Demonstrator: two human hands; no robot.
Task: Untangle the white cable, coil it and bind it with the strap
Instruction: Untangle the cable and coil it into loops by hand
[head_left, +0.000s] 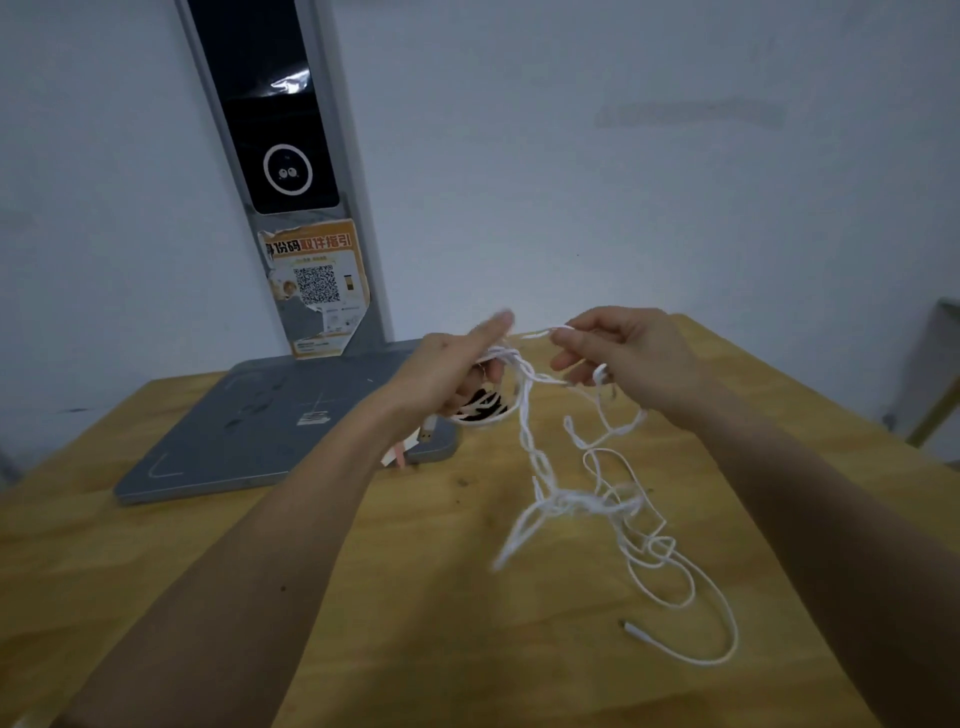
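Nearest me, thin white tangled cable (550, 499) trails across the yellow wooden worktop (363, 597); my left hand (447, 374) grips its coils, right-hand fingers (566, 338) pinch a strand.

On the wooden table (363, 597), the tangled white cable (582, 499) lies right of the flat grey metal base plate (270, 431), its upper strands held above the table by the left hand (457, 374) and right hand (623, 353), while the plate's upright grey post with a dark screen (280, 156) rises behind it against the wall.

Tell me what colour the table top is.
Yellowish wood table top, seen in the head view.
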